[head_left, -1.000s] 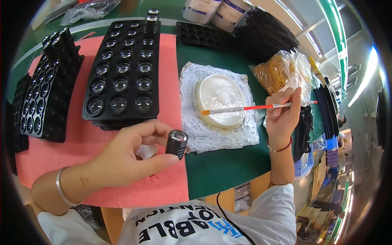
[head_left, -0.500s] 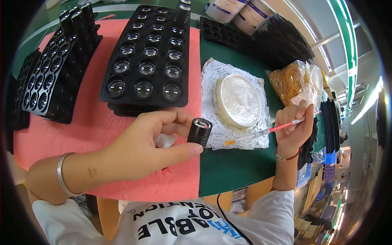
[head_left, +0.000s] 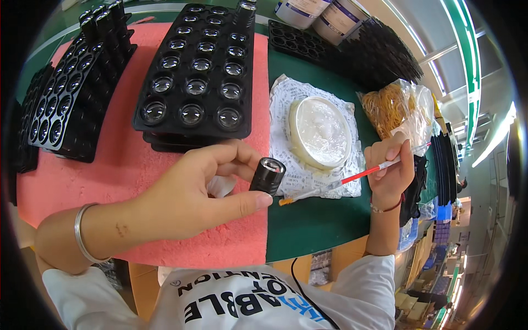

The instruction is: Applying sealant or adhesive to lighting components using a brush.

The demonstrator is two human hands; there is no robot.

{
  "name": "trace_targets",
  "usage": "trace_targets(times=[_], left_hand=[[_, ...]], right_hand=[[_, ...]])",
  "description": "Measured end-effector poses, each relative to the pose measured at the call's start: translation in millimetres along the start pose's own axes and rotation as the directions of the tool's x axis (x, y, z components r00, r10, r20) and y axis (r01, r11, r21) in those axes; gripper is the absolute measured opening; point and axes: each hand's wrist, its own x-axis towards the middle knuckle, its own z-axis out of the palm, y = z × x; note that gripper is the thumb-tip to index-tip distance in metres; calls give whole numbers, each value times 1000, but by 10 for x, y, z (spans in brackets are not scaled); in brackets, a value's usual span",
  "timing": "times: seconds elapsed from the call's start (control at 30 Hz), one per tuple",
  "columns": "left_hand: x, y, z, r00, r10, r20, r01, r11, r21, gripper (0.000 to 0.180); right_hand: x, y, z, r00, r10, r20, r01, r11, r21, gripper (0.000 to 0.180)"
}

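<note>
We take the round, shallow white dish of pale paste (head_left: 320,131) as our landmark; it sits on a crumpled sheet of printed white paper (head_left: 291,176) on the green tabletop (head_left: 313,220).

Our left hand (head_left: 187,192) is just left of the dish & nearer the body, closed around a short black cylindrical lens barrel (head_left: 268,175): thumb under it, fingers curled over the top. The barrel is matte w/ a glossy glass face tilted up toward the dish. A pale scrap, prob. cloth or tissue, shows inside the palm; we can't tell which. A thin silver metal bangle (head_left: 82,234) rings that wrist.

Our right hand (head_left: 391,170) is right of the dish, pinched shut on a slim red-handled brush (head_left: 352,179). Its clear front part & orange tip lie low over the paper edge, just below the dish, near the barrel but apart from it.

Left of the dish, on a rough pink foam mat (head_left: 126,165), lies a black moulded plastic tray (head_left: 198,71) w/ round pockets, each holding a shiny domed glass lens. Further left, more black trays (head_left: 60,104) of the same kind. Right of the dish, a clear plastic bag of tan rubber bands (head_left: 393,107).
</note>
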Motion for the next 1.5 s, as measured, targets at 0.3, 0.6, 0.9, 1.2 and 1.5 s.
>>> trace_targets(times=[0.3,0.6,0.9,1.2,1.5], left_hand=[[-32,-17,6,999,-30,36,24,989,145,32],[-94,102,67,991,-111,68,75,912,402,27],[-64,-4,75,998,-36,48,25,977,209,31],[-70,119,84,995,-94,24,90,986,140,29],[-51,85,77,994,-110,9,106,976,190,30]], right_hand=[[-33,-64,88,948,154,278,29,829,-558,30],[-52,-64,96,947,41,319,76,934,-348,34],[0,-13,34,998,-44,-36,40,996,-84,41],[6,-37,59,996,-88,34,85,994,75,42],[-35,-8,113,980,-172,97,178,982,-58,42]])
